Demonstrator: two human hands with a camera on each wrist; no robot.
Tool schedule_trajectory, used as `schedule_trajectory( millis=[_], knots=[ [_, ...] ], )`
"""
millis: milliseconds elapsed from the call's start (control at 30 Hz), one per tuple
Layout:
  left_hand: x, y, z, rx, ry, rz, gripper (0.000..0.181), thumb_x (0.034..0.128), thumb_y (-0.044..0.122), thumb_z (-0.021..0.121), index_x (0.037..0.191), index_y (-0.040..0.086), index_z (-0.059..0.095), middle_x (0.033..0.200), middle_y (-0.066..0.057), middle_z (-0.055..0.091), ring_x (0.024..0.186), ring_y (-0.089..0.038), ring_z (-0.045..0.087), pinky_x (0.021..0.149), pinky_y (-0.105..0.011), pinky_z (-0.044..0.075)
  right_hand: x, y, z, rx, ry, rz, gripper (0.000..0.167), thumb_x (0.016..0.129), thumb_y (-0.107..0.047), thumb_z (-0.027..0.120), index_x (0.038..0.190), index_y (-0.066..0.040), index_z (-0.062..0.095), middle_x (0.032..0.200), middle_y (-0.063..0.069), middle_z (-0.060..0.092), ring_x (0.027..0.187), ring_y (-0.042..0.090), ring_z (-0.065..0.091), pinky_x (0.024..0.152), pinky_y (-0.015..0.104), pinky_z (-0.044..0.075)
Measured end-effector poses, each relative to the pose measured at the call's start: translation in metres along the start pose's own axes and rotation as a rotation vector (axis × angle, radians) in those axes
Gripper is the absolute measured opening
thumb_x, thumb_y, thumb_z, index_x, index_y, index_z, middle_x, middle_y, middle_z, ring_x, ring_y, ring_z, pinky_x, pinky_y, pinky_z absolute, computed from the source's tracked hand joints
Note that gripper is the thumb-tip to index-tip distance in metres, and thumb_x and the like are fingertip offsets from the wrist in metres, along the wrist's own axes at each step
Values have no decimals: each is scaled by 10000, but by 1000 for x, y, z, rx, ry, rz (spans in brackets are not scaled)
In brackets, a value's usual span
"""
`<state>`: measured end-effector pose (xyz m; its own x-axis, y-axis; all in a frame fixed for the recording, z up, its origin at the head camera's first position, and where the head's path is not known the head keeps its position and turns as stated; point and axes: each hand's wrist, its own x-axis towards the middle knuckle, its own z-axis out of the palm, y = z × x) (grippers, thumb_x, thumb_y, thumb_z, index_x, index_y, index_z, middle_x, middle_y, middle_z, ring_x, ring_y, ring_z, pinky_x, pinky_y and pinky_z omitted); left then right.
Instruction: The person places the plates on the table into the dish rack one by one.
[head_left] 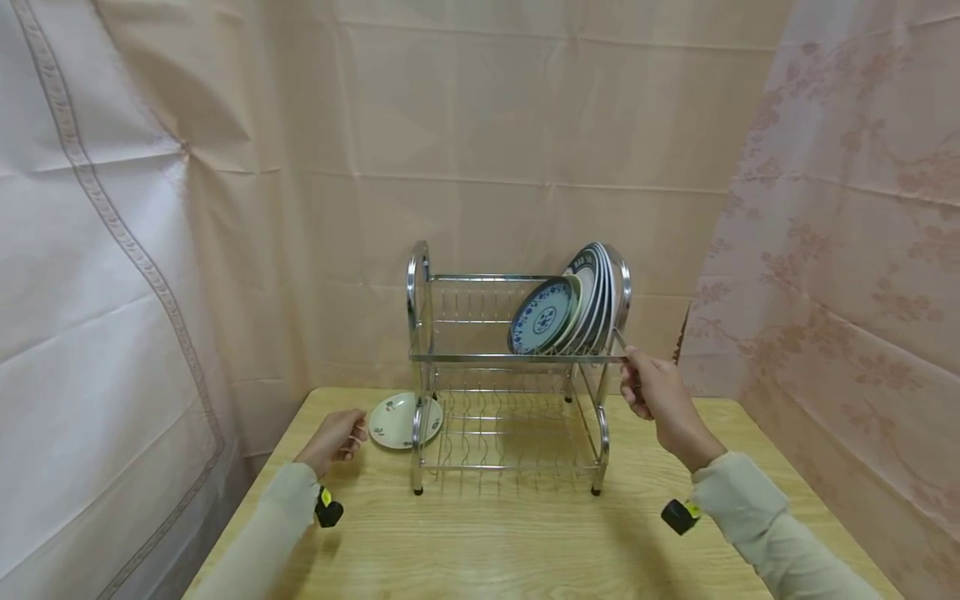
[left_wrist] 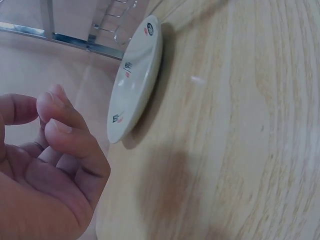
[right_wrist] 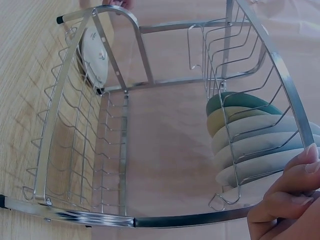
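A two-tier metal dish rack [head_left: 495, 358] stands on the wooden table. My right hand [head_left: 656, 396] grips the front right corner of its upper tier; in the right wrist view, curled fingers [right_wrist: 280, 202] lie at the rail. Several plates lean at the right end of that tier, a blue patterned plate [head_left: 542, 320] in front of larger white ones [head_left: 588, 321]. My left hand [head_left: 337, 437] hovers over the left of the table, fingers loosely curled, holding nothing. Close beside it lies a small cream plate [head_left: 392, 421] with painted marks, partly behind the rack's left leg.
The rack's lower tier [right_wrist: 45, 165] has wavy wire dividers. Curtains [head_left: 480, 125] hang behind the table and on both sides. The wooden table top [head_left: 480, 542] stretches in front of the rack. A black wrist camera [head_left: 678, 517] hangs below the right sleeve.
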<state>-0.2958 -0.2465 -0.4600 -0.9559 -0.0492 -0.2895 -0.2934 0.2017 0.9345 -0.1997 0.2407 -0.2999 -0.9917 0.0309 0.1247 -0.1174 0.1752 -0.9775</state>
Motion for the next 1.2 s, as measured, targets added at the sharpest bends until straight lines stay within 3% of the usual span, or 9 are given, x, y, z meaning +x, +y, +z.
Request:
schedule_trajectory(
  millis=[533, 1000, 1200],
  knots=[
    [8, -13, -1, 33, 30, -17, 339, 1055, 216, 438, 1163, -79, 566, 832, -90, 665, 549, -97, 558, 518, -228, 428, 2, 1, -1, 2, -2, 8, 476, 1106, -437, 408, 781, -123, 557, 576, -36, 517, 447, 67, 377, 420, 227, 321],
    [20, -22, 2, 77, 0, -13, 319, 1050, 198, 461, 1133, -91, 567, 770, -85, 665, 545, -97, 548, 502, -222, 415, 4, 4, -2, 22, 0, 22, 499, 1097, -456, 424, 766, -106, 553, 569, -32, 515, 438, 68, 375, 413, 230, 307],
    [23, -25, 6, 110, -13, -10, 294, 1057, 180, 463, 1010, -70, 612, 706, -57, 631, 530, -97, 527, 483, -220, 415, 4, 5, -2, 20, 11, 28, 503, 1093, -472, 430, 762, -115, 556, 574, -40, 513, 448, 65, 379, 417, 218, 309]
  ],
)
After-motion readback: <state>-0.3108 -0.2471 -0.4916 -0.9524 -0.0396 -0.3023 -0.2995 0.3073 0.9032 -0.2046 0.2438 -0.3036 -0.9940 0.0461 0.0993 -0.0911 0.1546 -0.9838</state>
